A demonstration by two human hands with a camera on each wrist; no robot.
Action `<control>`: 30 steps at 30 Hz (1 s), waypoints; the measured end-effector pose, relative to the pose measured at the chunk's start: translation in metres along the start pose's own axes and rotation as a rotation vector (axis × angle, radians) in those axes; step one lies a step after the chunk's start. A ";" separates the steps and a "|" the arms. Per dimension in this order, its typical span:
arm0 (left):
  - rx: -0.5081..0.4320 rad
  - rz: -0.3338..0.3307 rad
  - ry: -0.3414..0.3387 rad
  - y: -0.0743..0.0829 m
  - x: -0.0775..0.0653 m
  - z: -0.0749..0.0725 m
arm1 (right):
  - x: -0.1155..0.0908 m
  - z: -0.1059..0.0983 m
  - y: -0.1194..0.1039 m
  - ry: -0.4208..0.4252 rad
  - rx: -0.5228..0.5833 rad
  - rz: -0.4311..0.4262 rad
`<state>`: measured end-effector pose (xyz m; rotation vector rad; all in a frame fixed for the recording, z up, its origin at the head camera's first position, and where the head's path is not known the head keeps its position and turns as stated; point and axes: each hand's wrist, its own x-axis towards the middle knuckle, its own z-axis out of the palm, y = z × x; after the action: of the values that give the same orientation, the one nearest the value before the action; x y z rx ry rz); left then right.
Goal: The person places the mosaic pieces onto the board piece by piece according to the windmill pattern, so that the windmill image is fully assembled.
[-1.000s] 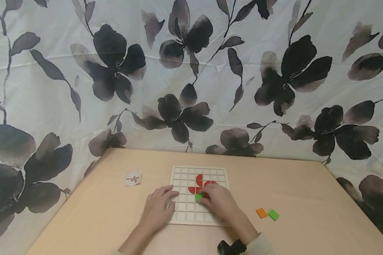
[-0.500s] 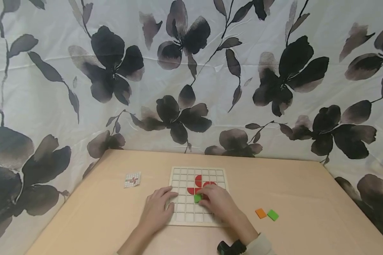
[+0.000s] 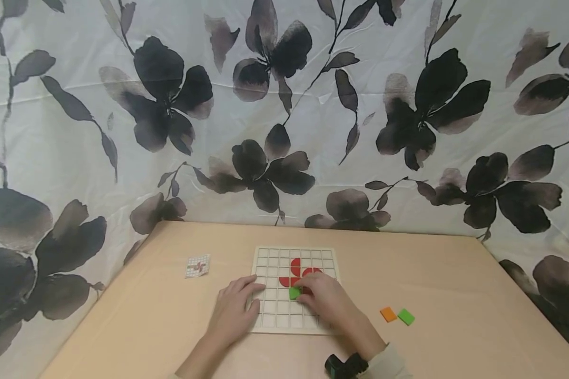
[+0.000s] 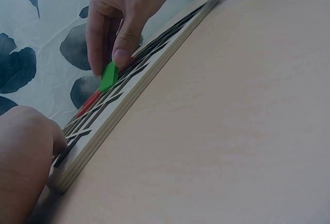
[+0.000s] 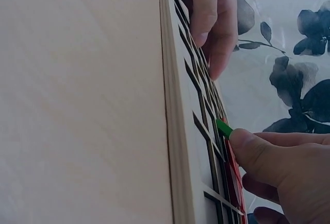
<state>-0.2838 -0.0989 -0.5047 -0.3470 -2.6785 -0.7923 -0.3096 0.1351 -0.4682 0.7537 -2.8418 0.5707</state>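
Observation:
A pale wooden grid board (image 3: 275, 318) lies flat on the table, with several red quarter-round pieces (image 3: 295, 267) set in its cells near the middle. My right hand (image 3: 331, 301) pinches a small green square tile (image 3: 294, 293) between thumb and fingers, just below the red pieces. In the left wrist view that green tile (image 4: 109, 77) is tilted, its lower edge at the grid. My left hand (image 3: 234, 308) rests at the board's left edge, fingers relaxed and holding nothing. Part of the red pieces is hidden under my right hand.
To the right of the board, an orange tile (image 3: 388, 315) and another green tile (image 3: 406, 317) lie side by side on the table (image 3: 455, 295). A small card (image 3: 197, 266) printed with a grid and a red pattern lies to the left. A floral cloth (image 3: 341, 116) hangs behind.

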 end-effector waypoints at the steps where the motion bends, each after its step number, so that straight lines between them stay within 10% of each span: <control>1: 0.000 0.001 -0.001 0.000 0.000 0.000 | 0.000 -0.001 0.000 -0.006 0.006 0.001; 30: 0.004 0.011 0.019 -0.001 0.001 0.002 | 0.000 0.003 0.004 -0.007 -0.092 0.025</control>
<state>-0.2856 -0.0991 -0.5064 -0.3511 -2.6580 -0.7836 -0.3116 0.1373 -0.4719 0.7069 -2.8653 0.4386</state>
